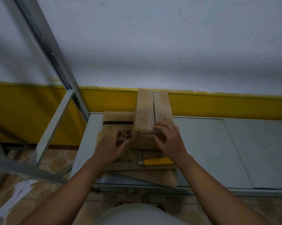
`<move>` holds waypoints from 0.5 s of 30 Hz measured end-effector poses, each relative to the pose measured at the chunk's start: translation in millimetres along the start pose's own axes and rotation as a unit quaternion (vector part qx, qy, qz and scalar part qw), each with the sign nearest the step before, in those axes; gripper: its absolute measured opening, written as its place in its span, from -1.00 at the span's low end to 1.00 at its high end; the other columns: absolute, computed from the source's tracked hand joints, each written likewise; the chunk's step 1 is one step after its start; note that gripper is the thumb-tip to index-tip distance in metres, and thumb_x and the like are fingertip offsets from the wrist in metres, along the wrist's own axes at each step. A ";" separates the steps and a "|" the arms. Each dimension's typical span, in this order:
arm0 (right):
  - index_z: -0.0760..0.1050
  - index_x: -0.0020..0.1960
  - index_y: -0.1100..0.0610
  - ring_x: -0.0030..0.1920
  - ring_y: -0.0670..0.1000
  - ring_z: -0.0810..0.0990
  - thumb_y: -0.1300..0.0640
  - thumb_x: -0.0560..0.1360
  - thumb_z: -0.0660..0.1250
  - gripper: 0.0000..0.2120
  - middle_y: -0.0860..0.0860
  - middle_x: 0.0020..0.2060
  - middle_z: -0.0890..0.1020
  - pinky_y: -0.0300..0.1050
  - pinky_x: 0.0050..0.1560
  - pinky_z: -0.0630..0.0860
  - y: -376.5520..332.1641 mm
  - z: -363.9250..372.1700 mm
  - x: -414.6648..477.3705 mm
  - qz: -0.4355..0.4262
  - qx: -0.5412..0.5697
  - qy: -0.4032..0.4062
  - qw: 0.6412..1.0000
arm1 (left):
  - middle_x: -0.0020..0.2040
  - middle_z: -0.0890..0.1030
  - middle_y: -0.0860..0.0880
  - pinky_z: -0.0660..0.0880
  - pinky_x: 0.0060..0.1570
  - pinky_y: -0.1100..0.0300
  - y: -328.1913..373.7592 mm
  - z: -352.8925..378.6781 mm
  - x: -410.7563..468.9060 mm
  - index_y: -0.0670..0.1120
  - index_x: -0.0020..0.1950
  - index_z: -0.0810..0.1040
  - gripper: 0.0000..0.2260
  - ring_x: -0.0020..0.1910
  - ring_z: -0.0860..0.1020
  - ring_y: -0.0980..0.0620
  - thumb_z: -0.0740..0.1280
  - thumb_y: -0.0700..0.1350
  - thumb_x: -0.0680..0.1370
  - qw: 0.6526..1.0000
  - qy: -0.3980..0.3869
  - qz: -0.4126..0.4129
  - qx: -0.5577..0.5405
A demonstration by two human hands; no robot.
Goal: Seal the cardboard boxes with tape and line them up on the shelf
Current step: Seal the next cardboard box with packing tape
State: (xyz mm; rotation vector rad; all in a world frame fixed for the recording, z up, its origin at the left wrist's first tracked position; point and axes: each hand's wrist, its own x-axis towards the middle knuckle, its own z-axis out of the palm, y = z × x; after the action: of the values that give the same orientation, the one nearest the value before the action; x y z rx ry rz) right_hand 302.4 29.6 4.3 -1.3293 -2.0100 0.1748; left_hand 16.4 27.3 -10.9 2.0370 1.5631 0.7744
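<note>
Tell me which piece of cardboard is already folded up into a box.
The tall narrow box standing upright under the right hand, its top flaps meeting along a centre seam. The other cardboard lies flat beneath it on the shelf.

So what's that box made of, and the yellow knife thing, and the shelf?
The box looks like plain brown cardboard: matte, with folded flaps meeting at a seam on top. The yellow knife seems to have a smooth plastic body with a grey, probably metal, tip. The shelf looks like pale grey painted metal, flat panels with joints between them, though board panels can't be ruled out.
</note>
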 end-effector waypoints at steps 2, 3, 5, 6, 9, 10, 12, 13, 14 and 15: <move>0.56 0.30 0.08 0.35 0.01 0.49 0.08 0.48 0.53 -0.59 -0.02 0.32 0.54 -0.01 0.39 0.39 -2.1 -1.1 -0.6 0.026 0.013 -0.010 1.000 | 0.09 0.57 0.18 0.54 -0.05 0.25 -14.9 1.6 -12.4 0.10 0.21 0.51 -0.66 0.03 0.58 0.17 0.49 0.19 0.54 0.995 -0.076 -0.012 0.058; 0.55 0.31 0.07 0.36 0.01 0.48 0.07 0.49 0.53 -0.58 -0.02 0.33 0.52 -0.01 0.40 0.39 -3.0 -1.8 -0.3 0.034 0.017 -0.012 0.999 | 0.09 0.59 0.19 0.53 -0.04 0.22 -19.6 3.3 -17.0 0.11 0.21 0.54 -0.63 0.03 0.59 0.15 0.50 0.23 0.52 0.991 -0.096 -0.010 0.096; 0.55 0.30 0.07 0.37 0.00 0.47 0.04 0.50 0.52 -0.59 -0.03 0.33 0.52 0.01 0.41 0.39 -5.0 -3.1 1.3 0.040 0.026 -0.015 0.999 | 0.12 0.68 0.12 0.53 0.06 0.12 -27.1 9.1 -22.4 0.11 0.20 0.60 -0.66 0.05 0.64 0.04 0.49 0.21 0.50 0.977 -0.117 0.010 0.180; 0.55 0.30 0.07 0.38 -0.01 0.47 0.03 0.50 0.51 -0.60 -0.04 0.33 0.52 0.02 0.41 0.40 -6.0 -4.0 2.5 0.041 0.030 -0.017 0.999 | 0.13 0.71 0.08 0.51 0.12 0.07 -29.2 11.7 -23.3 0.12 0.19 0.63 -0.71 0.06 0.66 -0.01 0.47 0.17 0.52 0.968 -0.120 0.030 0.219; 0.57 0.28 0.06 0.39 -0.02 0.48 0.02 0.51 0.51 -0.63 -0.03 0.32 0.54 0.07 0.40 0.41 -8.4 -5.6 4.8 0.034 0.031 -0.018 0.999 | -0.01 0.75 -0.01 0.46 0.09 0.04 -36.3 15.0 -26.5 0.09 0.13 0.65 -0.83 -0.07 0.69 -0.10 0.41 0.07 0.57 0.955 -0.114 0.053 0.269; 0.57 0.27 0.07 0.38 -0.02 0.48 0.02 0.51 0.51 -0.63 -0.03 0.31 0.55 0.07 0.40 0.41 -8.8 -6.2 5.3 0.033 0.029 -0.017 0.999 | -0.06 0.75 -0.01 0.47 0.06 0.03 -36.8 13.0 -28.4 0.07 0.09 0.66 -0.87 -0.12 0.68 -0.10 0.43 0.05 0.57 0.957 -0.098 0.058 0.267; 0.58 0.26 0.07 0.38 -0.02 0.49 0.01 0.51 0.50 -0.64 -0.03 0.29 0.56 0.09 0.40 0.40 -9.4 -8.4 6.0 0.032 0.027 -0.015 0.999 | -0.15 0.72 0.06 0.46 0.03 0.03 -31.2 2.2 -31.9 0.08 -0.03 0.67 -0.93 -0.18 0.66 -0.03 0.45 0.06 0.57 0.961 -0.064 0.061 0.263; 0.58 0.26 0.06 0.37 -0.02 0.49 0.01 0.51 0.50 -0.64 -0.04 0.29 0.56 0.10 0.39 0.40 -9.6 -10.0 6.3 0.032 0.028 -0.014 0.999 | -0.18 0.70 0.09 0.44 0.04 0.04 -26.8 -5.2 -33.3 0.09 -0.08 0.67 -0.91 -0.20 0.65 0.00 0.44 0.07 0.58 0.962 -0.042 0.069 0.262; 0.58 0.27 0.06 0.37 -0.03 0.49 0.01 0.52 0.50 -0.65 -0.04 0.29 0.56 0.12 0.39 0.41 -10.3 -11.9 6.8 0.034 0.032 -0.014 0.999 | -0.19 0.69 0.12 0.45 0.06 0.04 -21.3 -14.4 -34.5 0.10 -0.10 0.66 -0.89 -0.19 0.65 0.03 0.42 0.08 0.59 0.963 -0.017 0.083 0.257; 0.58 0.27 0.06 0.37 -0.03 0.49 0.00 0.53 0.49 -0.65 -0.05 0.29 0.56 0.14 0.38 0.41 -11.8 -13.7 7.1 0.036 0.036 -0.016 0.999 | -0.18 0.68 0.14 0.46 0.07 0.03 -14.0 -24.7 -35.4 0.11 -0.09 0.65 -0.87 -0.18 0.65 0.04 0.37 0.09 0.60 0.964 0.005 0.099 0.246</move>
State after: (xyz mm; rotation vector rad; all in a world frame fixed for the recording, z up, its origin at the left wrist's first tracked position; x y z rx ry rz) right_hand 300.5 26.7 23.5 -1.3622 -1.9635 0.3009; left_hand -17.2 -2.9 -7.4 2.5775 1.7008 0.4936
